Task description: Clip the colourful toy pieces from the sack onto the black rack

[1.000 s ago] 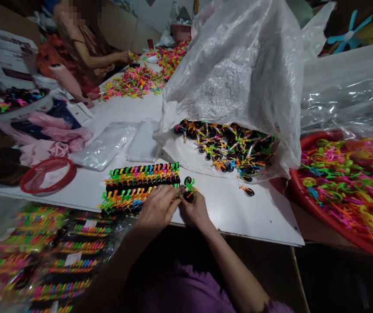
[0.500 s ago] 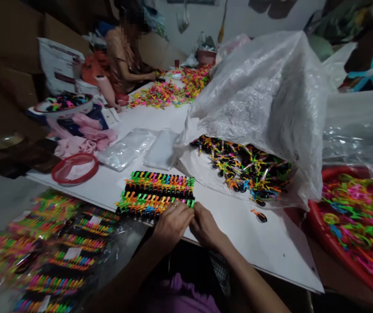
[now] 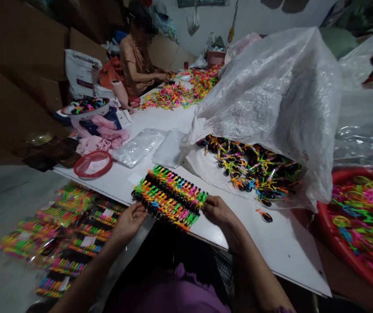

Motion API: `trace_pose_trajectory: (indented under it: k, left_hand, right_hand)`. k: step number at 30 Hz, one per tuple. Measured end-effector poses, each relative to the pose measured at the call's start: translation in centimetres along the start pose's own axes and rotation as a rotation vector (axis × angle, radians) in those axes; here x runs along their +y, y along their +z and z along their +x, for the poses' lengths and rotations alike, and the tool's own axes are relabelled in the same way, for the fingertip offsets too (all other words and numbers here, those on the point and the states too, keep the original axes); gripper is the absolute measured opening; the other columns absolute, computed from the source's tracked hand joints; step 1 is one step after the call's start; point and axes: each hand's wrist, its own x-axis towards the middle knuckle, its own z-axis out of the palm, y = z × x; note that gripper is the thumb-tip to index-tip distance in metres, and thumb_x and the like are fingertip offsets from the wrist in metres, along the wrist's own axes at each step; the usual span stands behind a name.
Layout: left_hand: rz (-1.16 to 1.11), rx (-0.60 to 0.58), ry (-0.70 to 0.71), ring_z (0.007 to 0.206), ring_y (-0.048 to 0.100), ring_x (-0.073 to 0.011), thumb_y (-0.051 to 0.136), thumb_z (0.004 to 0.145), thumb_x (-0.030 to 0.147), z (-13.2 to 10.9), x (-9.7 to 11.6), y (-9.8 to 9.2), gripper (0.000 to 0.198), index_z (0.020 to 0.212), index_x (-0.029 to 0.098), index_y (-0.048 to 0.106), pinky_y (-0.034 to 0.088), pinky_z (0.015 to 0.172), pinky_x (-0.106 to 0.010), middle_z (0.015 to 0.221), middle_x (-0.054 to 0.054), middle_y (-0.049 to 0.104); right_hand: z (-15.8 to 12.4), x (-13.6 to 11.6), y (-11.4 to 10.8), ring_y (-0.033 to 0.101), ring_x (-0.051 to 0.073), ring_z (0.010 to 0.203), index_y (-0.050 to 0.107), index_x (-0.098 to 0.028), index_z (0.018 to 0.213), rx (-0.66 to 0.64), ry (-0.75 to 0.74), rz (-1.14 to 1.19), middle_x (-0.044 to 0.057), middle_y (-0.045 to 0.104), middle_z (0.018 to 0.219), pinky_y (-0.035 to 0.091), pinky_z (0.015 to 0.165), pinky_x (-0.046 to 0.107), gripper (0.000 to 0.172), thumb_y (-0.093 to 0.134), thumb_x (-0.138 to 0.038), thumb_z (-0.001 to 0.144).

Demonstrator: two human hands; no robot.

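Note:
A flat block of small toys [image 3: 169,195], black with neon green, orange, pink and yellow parts packed in two rows, is lifted off the white table [image 3: 284,248] near its front edge. My left hand [image 3: 128,221] grips the block's left end. My right hand [image 3: 218,211] grips its right end. One loose toy [image 3: 264,215] lies on the table just right of my right hand. Behind it a big clear plastic bag [image 3: 271,100] lies open with a heap of the same toys [image 3: 251,165] spilling from its mouth.
Packed rows of toys in clear bags [image 3: 65,234] lie at lower left. A red basket [image 3: 93,164], flat clear bags [image 3: 140,148] and pink cloth [image 3: 101,134] sit on the table's left. A red tub of neon parts [image 3: 362,217] stands right. Another person [image 3: 139,56] works at the far end.
The block lay flat on the table with both hands at its right end. Now it is lifted and tilted, my left hand has moved to its left end. The camera has shifted right.

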Motion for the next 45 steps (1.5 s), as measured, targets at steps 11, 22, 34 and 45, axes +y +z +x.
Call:
trace_pose_trajectory:
  k: [11, 22, 34, 45]
  left_hand:
    - [0.098, -0.073, 0.177, 0.1, 0.058, -0.0229, 0.053, 0.072, 0.049, 0.4, 3.3, 3.6, 0.057, 0.118, 0.014, 0.051, 0.045, 0.089, -0.038, 0.107, -0.011, 0.061]
    - [-0.347, -0.239, 0.039, 0.097, 0.059, -0.023, 0.055, 0.068, 0.037, -2.4, 3.8, 8.6, 0.072, 0.13, 0.006, 0.033, 0.05, 0.082, -0.035, 0.111, -0.017, 0.057]
    - [0.386, 0.062, 0.469, 0.114, 0.049, -0.0217, 0.039, 0.087, 0.03, -5.9, 3.5, 3.1, 0.033, 0.115, 0.018, 0.052, 0.039, 0.099, -0.042, 0.12, -0.009, 0.055]
    - [0.531, 0.186, 0.706, 0.121, 0.044, -0.021, 0.042, 0.087, 0.024, -7.5, 1.2, 5.2, 0.049, 0.134, 0.02, 0.03, 0.044, 0.097, -0.04, 0.13, -0.011, 0.047]
  right_hand:
    - [-8.8, -7.8, 0.8, 0.057, 0.018, 0.082, 0.055, -0.018, 0.109, 0.417, -0.248, -0.727, 0.006, 0.061, 0.092, 0.045, 0.069, 0.027, 0.028, 0.051, -0.033, 0.085]
    - [-6.1, -7.4, 4.9, 0.057, 0.019, 0.079, 0.049, -0.018, 0.11, 0.318, -0.168, -1.318, 0.006, 0.059, 0.089, 0.044, 0.061, 0.027, 0.034, 0.044, -0.002, 0.081]
    - [-6.6, -8.3, 4.6, 0.058, 0.02, 0.09, 0.05, -0.018, 0.115, 0.439, -0.351, -0.699, 0.01, 0.057, 0.104, 0.05, 0.075, 0.033, 0.032, 0.045, -0.036, 0.088]
    - [-6.8, -4.2, 5.3, 0.047, 0.024, 0.117, 0.042, -0.021, 0.126, 0.312, -0.143, -0.183, 0.011, 0.042, 0.13, 0.045, 0.095, 0.038, 0.052, 0.055, -0.043, 0.08]
